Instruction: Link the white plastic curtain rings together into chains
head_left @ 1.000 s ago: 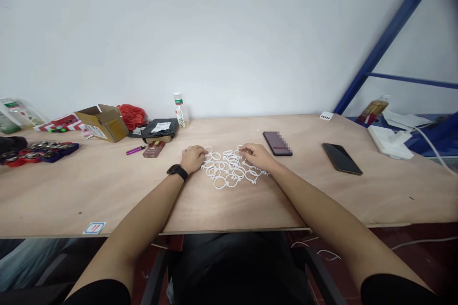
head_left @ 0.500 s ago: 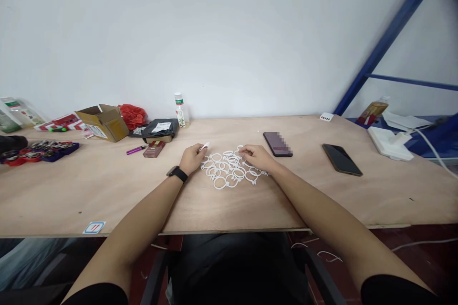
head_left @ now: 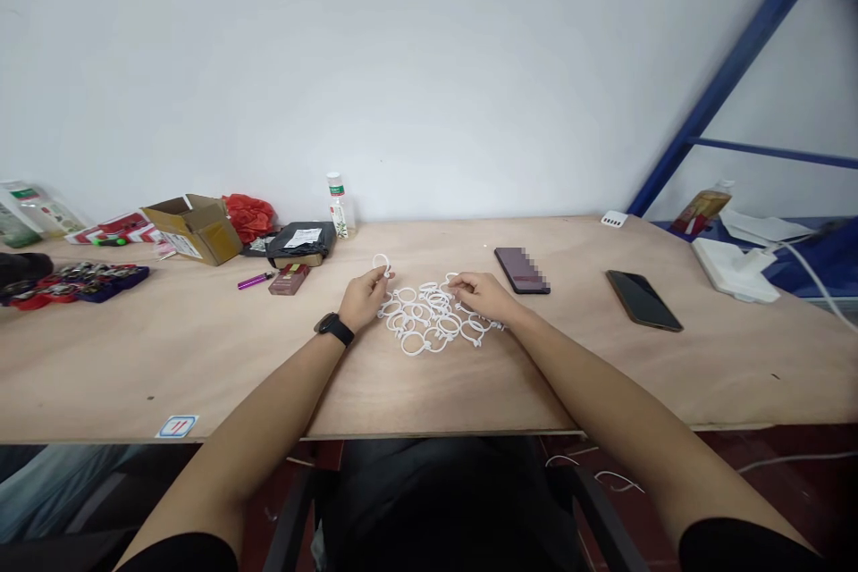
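Note:
A loose pile of white plastic curtain rings (head_left: 426, 344), each with a small eyelet, lies on the wooden table before me. My left hand (head_left: 363, 298), with a dark watch (head_left: 333, 327) at the wrist, is closed at the pile's left edge. Its thumb and fingers pinch one white curtain ring (head_left: 381, 256), which stands upright above the fingertips. At the right side of the pile, my right hand (head_left: 483, 293) is closed too, its fingertips pinching another white ring (head_left: 450, 275) whose lower part is hidden by the fingers.
Two phones (head_left: 522, 271) (head_left: 643, 299) lie to the right, near a white power adapter (head_left: 734, 270). Leftward are a dark red small box (head_left: 289, 280), a purple lighter (head_left: 254, 281), a black package (head_left: 301, 239), a bottle (head_left: 339, 210) and an open cardboard box (head_left: 201, 232).
The ring in my left hand has turned from lying nearly edge-on to standing upright with its loop facing me. My right hand has stayed almost still.

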The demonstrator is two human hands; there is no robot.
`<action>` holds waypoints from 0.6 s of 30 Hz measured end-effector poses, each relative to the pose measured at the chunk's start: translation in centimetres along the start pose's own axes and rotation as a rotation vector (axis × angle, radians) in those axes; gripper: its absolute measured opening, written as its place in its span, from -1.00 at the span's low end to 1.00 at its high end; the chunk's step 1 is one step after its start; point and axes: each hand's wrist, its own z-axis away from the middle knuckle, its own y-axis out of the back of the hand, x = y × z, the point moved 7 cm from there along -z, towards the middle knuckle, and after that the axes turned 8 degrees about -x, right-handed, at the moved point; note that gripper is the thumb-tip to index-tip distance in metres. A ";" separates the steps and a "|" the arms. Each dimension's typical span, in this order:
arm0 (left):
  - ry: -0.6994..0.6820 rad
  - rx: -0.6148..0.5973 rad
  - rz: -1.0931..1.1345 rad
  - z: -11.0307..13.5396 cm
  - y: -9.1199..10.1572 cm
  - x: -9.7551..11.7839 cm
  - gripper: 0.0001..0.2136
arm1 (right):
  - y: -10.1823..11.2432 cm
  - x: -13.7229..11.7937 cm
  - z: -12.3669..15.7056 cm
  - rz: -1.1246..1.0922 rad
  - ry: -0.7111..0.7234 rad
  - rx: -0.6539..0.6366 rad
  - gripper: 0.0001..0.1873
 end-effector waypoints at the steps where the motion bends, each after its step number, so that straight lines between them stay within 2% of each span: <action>1: -0.002 -0.017 0.004 0.0 -0.1 0.1 -0.65 | 0.0 0.0 0.0 0.001 0.002 0.003 -0.77; 10: -0.053 -0.069 -0.153 0.1 0.0 1.2 -0.73 | 0.0 0.0 -0.1 0.005 0.008 -0.001 -0.77; 18: -0.071 -0.057 -0.128 0.2 -0.2 1.5 -0.73 | -0.1 0.1 -0.1 0.008 0.008 -0.009 -0.77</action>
